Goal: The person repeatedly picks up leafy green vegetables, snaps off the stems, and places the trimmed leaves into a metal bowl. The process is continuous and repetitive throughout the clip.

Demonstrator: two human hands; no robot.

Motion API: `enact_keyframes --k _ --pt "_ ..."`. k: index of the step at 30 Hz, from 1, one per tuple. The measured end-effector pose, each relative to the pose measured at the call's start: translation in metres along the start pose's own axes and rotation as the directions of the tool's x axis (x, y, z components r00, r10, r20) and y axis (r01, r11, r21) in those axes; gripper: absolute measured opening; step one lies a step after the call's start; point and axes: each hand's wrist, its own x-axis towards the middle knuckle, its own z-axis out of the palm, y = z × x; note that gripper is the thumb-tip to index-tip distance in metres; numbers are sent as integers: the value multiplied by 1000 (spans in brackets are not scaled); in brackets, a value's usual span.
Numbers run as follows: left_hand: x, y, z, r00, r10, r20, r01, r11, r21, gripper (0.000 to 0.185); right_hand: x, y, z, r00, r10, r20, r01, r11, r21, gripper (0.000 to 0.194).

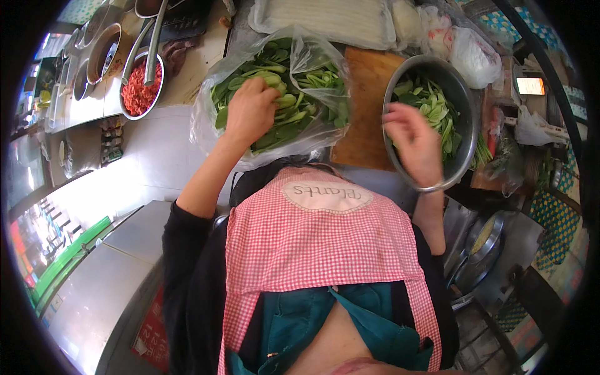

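A clear plastic bag (206,105) full of leafy greens with pale stalks (300,104) lies wide open before me. My left hand (253,108) is in the bag, its fingers closed on the stalks of a bunch of greens. To the right, a deep steel bowl (472,126) holds loose separated leaves and stalks (438,117). My right hand (415,140), blurred, is over the bowl's near left rim with fingers partly curled; whether anything is between them cannot be told. A wooden cutting board (368,103) lies between bag and bowl, partly under the bowl.
A metal bowl of chopped red food (143,89) with ladle handles across it stands at the left. A tray under clear wrap (323,21) lies behind the bag. Tied plastic bags (474,56) sit behind the bowl. A lit phone (530,86) and a cluttered shelf are at the right.
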Motion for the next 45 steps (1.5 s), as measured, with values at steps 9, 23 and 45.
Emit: enact_keyframes --k 9,23,45 --pt "-12 4 -58 953 -290 89 289 774 -564 22 61 -33 155 937 -333 102 292 910 294 57" --pt "-10 13 -81 972 -229 -51 143 751 -645 56 68 -79 147 950 -312 11 271 841 468 47" --pt "15 29 -58 910 -396 120 302 439 -846 35 83 -63 136 979 -132 155 19 819 573 26"
